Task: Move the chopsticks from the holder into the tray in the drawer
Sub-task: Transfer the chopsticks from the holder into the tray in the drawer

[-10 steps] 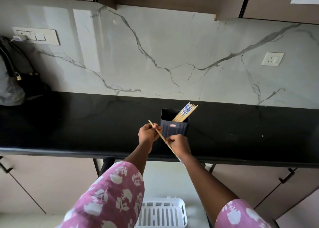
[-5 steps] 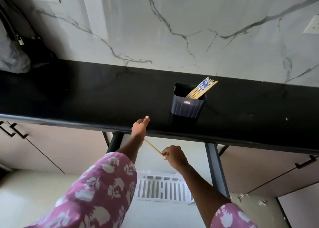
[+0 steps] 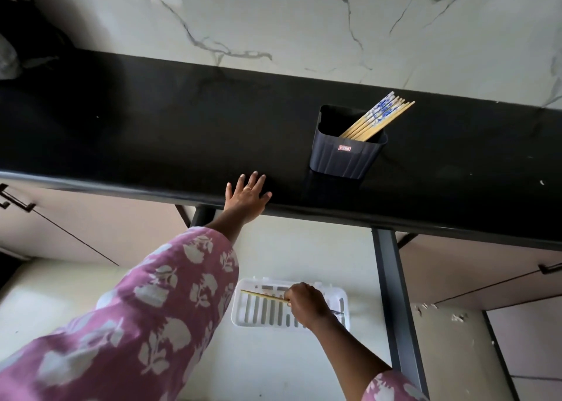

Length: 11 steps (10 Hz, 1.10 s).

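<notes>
Down below the bench (image 3: 121, 133), over the white slotted tray (image 3: 243, 315), our right hand (image 3: 305, 303) has its grip pinched shut on one chopstick (image 3: 264, 295), which lies nearly flat and sticks out leftward above the tray slots. Whether it touches the tray yet, we can't tell.

Our left hand (image 3: 248, 197) is spread flat on the bench's front edge, grip wide, holding nothing; looks like it's bracing us while we lean.

Rest of the chopsticks (image 3: 375, 119) sit fanned in the dark holder (image 3: 343, 160) up on the bench, leaning to the right, blue-patterned ends up.

Handling, as we judge it: light, stiff, thin sticks, prob. smooth and keen to roll, so pinch near the middle or the thick end, and lay lengthwise w/ care. The slots seem wide enough to catch a tip, so keep it flat, not angled.

In the way: the bench's overhanging edge sits between holder and tray, plus a dark upright post (image 3: 395, 303) just right of the tray. A dark bag (image 3: 18, 48) sits far left, well apart, no bother.
</notes>
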### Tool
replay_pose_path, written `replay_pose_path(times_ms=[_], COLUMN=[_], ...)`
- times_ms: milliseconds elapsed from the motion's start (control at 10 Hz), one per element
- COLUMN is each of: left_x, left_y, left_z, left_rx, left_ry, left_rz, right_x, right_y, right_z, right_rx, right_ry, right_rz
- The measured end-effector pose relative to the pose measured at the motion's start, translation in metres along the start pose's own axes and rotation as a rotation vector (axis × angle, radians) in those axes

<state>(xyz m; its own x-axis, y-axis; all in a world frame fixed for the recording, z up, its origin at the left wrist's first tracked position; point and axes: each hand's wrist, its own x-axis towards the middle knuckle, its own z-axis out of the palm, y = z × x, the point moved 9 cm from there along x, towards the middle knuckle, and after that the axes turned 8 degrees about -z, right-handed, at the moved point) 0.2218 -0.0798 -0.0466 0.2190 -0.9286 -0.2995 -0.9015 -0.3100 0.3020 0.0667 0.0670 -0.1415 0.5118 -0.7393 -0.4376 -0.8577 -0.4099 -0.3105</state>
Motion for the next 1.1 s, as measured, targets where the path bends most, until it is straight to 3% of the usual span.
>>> replay_pose_path(times_ms=[300, 600, 900, 1100], left_x=[0.006, 0.006, 0.007, 0.007], left_y=[-0.001, 0.0, 0.0, 0.0], left_z=[0.008, 0.008, 0.009, 0.009], left_rx=[0.08, 0.081, 0.101, 0.097], left_ry=[-0.115, -0.121, -0.111, -0.126], left_rz=[-0.053, -0.047, -0.048, -0.052], right_x=[0.014, 0.018, 0.017, 0.015], right_y=[-0.005, -0.007, -0.008, -0.008], right_z=[0.016, 0.022, 0.029, 0.021], right_rx=[-0.151, -0.192, -0.169, -0.154], right_ry=[-0.059, -0.055, -0.021, 0.115], right_rz=[-0.064, -0.08, -0.062, -0.114])
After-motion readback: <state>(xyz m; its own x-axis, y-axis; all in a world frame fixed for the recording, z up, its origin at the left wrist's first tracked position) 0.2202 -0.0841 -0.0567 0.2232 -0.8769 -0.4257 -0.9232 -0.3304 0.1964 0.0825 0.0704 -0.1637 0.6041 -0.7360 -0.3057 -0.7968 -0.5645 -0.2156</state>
